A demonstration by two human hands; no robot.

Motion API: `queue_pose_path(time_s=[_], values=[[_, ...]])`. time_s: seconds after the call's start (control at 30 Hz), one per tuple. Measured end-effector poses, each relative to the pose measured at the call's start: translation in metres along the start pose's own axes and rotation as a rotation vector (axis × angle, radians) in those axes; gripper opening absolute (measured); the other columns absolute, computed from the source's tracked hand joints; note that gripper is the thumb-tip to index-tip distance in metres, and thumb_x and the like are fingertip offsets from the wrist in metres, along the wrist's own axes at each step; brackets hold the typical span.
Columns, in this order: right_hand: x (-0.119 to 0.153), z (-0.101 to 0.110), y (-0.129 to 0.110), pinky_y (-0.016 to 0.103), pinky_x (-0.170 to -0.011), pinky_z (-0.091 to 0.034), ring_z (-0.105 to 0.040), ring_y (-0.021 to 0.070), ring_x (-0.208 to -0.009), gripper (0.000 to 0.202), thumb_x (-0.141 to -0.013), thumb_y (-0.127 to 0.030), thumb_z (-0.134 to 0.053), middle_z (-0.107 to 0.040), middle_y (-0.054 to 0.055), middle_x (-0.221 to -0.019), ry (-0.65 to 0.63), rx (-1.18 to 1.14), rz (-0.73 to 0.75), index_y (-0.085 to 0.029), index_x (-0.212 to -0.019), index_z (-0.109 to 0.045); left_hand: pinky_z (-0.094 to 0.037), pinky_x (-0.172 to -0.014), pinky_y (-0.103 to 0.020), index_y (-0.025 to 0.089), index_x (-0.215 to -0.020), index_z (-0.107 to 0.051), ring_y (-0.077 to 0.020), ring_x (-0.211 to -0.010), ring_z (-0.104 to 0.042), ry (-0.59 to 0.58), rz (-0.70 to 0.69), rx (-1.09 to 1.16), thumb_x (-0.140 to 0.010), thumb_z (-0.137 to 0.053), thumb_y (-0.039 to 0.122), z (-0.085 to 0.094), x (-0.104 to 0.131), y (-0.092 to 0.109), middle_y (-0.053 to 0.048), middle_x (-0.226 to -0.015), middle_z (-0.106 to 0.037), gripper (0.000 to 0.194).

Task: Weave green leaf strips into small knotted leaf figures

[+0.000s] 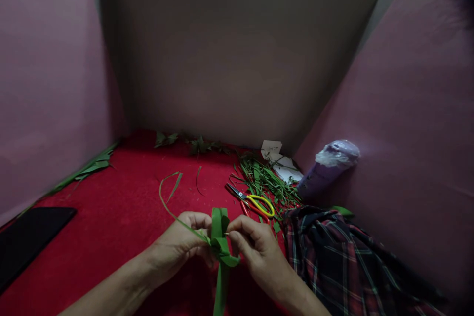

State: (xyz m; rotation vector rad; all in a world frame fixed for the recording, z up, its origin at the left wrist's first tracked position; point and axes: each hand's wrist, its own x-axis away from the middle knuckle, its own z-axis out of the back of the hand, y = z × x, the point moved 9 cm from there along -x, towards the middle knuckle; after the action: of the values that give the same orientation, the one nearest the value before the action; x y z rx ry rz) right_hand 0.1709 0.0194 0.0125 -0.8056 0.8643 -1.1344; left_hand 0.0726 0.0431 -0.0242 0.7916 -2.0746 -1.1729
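A folded green leaf strip [221, 249] is held upright at the bottom centre, with looped bands at its top and a long end hanging down. My left hand [185, 239] grips it from the left side, fingers closed around its edge. From that side a thin curling green strand [163, 200] rises up and left. On the right, my right hand [255, 244] is closed in a pinch, thumb against forefinger, on a small pale thin piece [226, 233] that touches the leaf strip.
Scissors [255, 203] with yellow and red handles lie beyond my right hand, beside a pile of green leaf scraps [264, 177]. White papers [285, 168], a purple container [322, 173], plaid cloth [333, 256] and a black flat object [33, 237] surround the red surface [126, 197].
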Motion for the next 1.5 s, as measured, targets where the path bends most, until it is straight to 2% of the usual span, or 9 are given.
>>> queue_pose_path(time_s=[0.13, 0.33, 0.43, 0.73, 0.97, 1.2, 1.37, 1.5], values=[[0.003, 0.001, -0.005, 0.020, -0.050, -0.030, -0.038, 0.0085, -0.053, 0.013, -0.088, -0.020, -0.045, -0.048, -0.004, -0.061, 0.001, 0.036, 0.012, -0.017, -0.079, -0.054, -0.047, -0.050, -0.023, 0.009, -0.075, -0.068, -0.0126, -0.051, -0.058, 0.018, -0.023, -0.028, -0.065, -0.069, 0.015, 0.002, 0.000, 0.002, -0.005, -0.063, -0.066, 0.012], [0.004, 0.006, -0.023, 0.019, -0.056, -0.033, -0.044, 0.0090, -0.058, 0.016, -0.084, -0.007, -0.044, -0.053, -0.002, -0.066, 0.028, 0.157, 0.191, -0.017, -0.081, -0.056, -0.046, -0.049, -0.024, 0.010, -0.073, -0.066, -0.0108, -0.047, -0.055, 0.039, -0.020, -0.072, -0.069, -0.069, 0.027, 0.006, -0.001, -0.001, -0.003, -0.057, -0.063, 0.018], [0.007, 0.006, -0.025, 0.019, -0.059, -0.034, -0.048, 0.0102, -0.062, 0.018, -0.082, -0.005, -0.043, -0.057, 0.000, -0.070, 0.048, 0.217, 0.232, -0.017, -0.083, -0.056, -0.046, -0.050, -0.024, 0.010, -0.074, -0.067, -0.0110, -0.048, -0.055, 0.065, -0.010, -0.095, -0.067, -0.071, 0.031, 0.008, -0.001, -0.001, -0.003, -0.058, -0.062, 0.022], [0.012, 0.002, -0.024, 0.022, -0.050, -0.027, -0.037, 0.0099, -0.049, 0.016, -0.083, -0.008, -0.040, -0.046, -0.003, -0.058, 0.056, 0.320, 0.185, -0.019, -0.077, -0.050, -0.044, -0.050, -0.021, 0.012, -0.076, -0.066, -0.0109, -0.049, -0.056, 0.139, -0.009, -0.100, -0.067, -0.071, 0.028, 0.014, -0.001, -0.003, -0.002, -0.059, -0.063, 0.019], [0.009, 0.002, -0.024, 0.022, -0.054, -0.030, -0.041, 0.0110, -0.055, 0.019, -0.082, -0.006, -0.040, -0.051, -0.001, -0.063, 0.039, 0.314, 0.208, -0.019, -0.080, -0.053, -0.042, -0.048, -0.020, 0.012, -0.073, -0.066, -0.0100, -0.049, -0.055, 0.135, -0.005, -0.103, -0.066, -0.072, 0.027, 0.012, 0.000, 0.000, -0.001, -0.059, -0.062, 0.018], [0.008, 0.004, -0.023, 0.021, -0.052, -0.028, -0.036, 0.0093, -0.053, 0.019, -0.082, -0.006, -0.041, -0.045, -0.004, -0.062, 0.046, 0.183, 0.165, -0.019, -0.079, -0.054, -0.044, -0.050, -0.021, 0.011, -0.074, -0.068, -0.0104, -0.050, -0.055, 0.098, -0.015, -0.064, -0.063, -0.073, 0.020, 0.005, 0.003, 0.005, -0.001, -0.059, -0.062, 0.015], [0.007, 0.004, -0.017, 0.021, -0.048, -0.024, -0.030, 0.0085, -0.049, 0.017, -0.085, -0.010, -0.041, -0.036, -0.006, -0.056, 0.068, 0.122, 0.105, -0.020, -0.073, -0.049, -0.047, -0.054, -0.021, 0.010, -0.075, -0.070, -0.0120, -0.055, -0.059, 0.075, -0.024, -0.042, -0.064, -0.070, 0.013, 0.004, 0.002, 0.006, -0.003, -0.065, -0.065, 0.012], [0.007, 0.002, -0.011, 0.020, -0.048, -0.024, -0.030, 0.0085, -0.050, 0.020, -0.088, -0.017, -0.040, -0.036, -0.006, -0.057, 0.051, 0.131, 0.074, -0.020, -0.068, -0.045, -0.048, -0.059, -0.023, 0.011, -0.079, -0.070, -0.0135, -0.059, -0.061, 0.027, -0.037, -0.060, -0.067, -0.068, 0.013, 0.000, 0.001, 0.006, -0.005, -0.071, -0.067, 0.012]])
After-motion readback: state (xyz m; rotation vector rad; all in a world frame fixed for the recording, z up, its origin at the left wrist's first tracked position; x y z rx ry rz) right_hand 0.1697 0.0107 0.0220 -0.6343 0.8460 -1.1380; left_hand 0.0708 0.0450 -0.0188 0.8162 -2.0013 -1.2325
